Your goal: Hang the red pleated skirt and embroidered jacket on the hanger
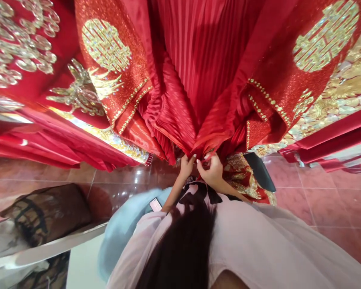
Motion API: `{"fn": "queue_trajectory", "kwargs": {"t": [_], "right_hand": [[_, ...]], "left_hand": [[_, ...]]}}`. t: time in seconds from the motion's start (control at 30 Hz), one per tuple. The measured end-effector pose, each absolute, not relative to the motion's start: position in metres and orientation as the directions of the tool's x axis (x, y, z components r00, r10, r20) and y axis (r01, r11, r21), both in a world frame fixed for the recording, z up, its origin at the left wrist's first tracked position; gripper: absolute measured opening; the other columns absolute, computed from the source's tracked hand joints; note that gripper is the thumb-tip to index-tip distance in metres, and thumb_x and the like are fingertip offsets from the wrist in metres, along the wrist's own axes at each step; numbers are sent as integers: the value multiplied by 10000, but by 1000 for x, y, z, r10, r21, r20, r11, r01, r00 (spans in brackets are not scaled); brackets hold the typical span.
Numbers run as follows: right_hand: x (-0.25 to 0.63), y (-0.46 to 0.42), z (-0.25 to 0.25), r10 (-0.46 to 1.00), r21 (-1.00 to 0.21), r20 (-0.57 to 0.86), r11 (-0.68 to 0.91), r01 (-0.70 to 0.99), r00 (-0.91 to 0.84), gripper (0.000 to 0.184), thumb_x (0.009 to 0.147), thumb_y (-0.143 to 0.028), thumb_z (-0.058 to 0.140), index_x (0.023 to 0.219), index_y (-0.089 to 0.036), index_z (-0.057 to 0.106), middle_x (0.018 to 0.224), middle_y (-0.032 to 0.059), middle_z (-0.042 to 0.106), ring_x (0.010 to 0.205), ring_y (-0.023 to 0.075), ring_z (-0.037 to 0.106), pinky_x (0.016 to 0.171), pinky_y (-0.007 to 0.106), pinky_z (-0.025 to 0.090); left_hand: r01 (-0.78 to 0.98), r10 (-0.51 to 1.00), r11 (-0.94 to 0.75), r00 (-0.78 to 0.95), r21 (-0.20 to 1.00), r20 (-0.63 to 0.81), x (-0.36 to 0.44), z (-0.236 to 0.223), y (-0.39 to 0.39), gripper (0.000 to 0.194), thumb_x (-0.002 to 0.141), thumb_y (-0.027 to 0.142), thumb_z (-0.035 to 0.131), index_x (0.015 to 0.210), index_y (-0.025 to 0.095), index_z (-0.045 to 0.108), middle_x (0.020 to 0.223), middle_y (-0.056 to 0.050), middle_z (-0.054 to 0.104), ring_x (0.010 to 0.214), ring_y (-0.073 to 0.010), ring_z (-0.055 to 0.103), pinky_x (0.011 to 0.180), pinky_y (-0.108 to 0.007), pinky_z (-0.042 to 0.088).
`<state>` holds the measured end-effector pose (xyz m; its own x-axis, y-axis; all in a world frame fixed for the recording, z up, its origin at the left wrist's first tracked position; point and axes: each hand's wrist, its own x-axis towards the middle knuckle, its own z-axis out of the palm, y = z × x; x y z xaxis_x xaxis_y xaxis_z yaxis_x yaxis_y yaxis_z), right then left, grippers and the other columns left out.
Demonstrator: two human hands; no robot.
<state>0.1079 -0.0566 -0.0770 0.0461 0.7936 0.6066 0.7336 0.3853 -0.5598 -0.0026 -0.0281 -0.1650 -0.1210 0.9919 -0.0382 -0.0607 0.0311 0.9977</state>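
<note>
A large red pleated fabric (198, 68) spreads out in front of me and gathers to a point at my hands. At its lower edge my left hand (186, 167) is closed, thumb and fingers pinching the red cloth. Close beside it, my right hand (212, 170) is closed too, its fingers bent around a bit of the red fabric's edge. Whether a needle or thread is between the fingers is too small to tell. Glittery orange-red panels with a gold round emblem (106, 45) and rows of gold studs lie to both sides of the pleats.
Red cloth with crystal beading (21, 38) hangs at the left. Gold-sequinned fabric (345, 92) lies at the right. A dark padded piece (261, 171) is near my right arm. Brown bags (52, 212) stand on the tiled floor (291, 200) at the left. A phone-like rectangle (155, 204) rests by my left arm.
</note>
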Motion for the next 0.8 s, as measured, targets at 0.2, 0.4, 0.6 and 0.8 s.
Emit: {"fn": "queue_trajectory", "kwargs": {"t": [0.2,0.4,0.6,0.8], "right_hand": [[115,-59,-57,532,-410,839,487,771,110,370,814,-257,582,1145,-189,430,1114,137,553,1016,224,574,822,386,504],[106,-43,-66,938,-484,321,283,828,-133,147,875,-263,536,806,-158,612,819,81,647,801,194,571,670,287,429],[104,-25,-78,993,-924,-116,-100,368,-23,149,733,-234,644,631,-150,575,706,33,583,674,119,491,626,223,375],[109,-19,-83,858,-874,-452,-481,-70,-244,411,541,-512,697,493,-161,489,390,-71,305,352,34,193,363,203,136]], "left_hand": [[-18,997,18,-78,1000,-20,2,-169,-27,470,819,527,555,552,168,414,523,27,402,524,-95,393,532,-226,373],[20,1000,-16,-10,1000,16,2,-175,-25,403,816,436,581,552,175,423,540,24,423,556,-104,415,539,-225,384],[65,998,-51,33,997,49,-1,-177,-22,345,819,375,532,563,154,466,566,0,488,570,-114,448,541,-223,388],[116,996,-65,62,991,58,-3,-181,-16,364,830,361,496,538,147,456,520,3,474,528,-108,426,523,-220,383]]}}
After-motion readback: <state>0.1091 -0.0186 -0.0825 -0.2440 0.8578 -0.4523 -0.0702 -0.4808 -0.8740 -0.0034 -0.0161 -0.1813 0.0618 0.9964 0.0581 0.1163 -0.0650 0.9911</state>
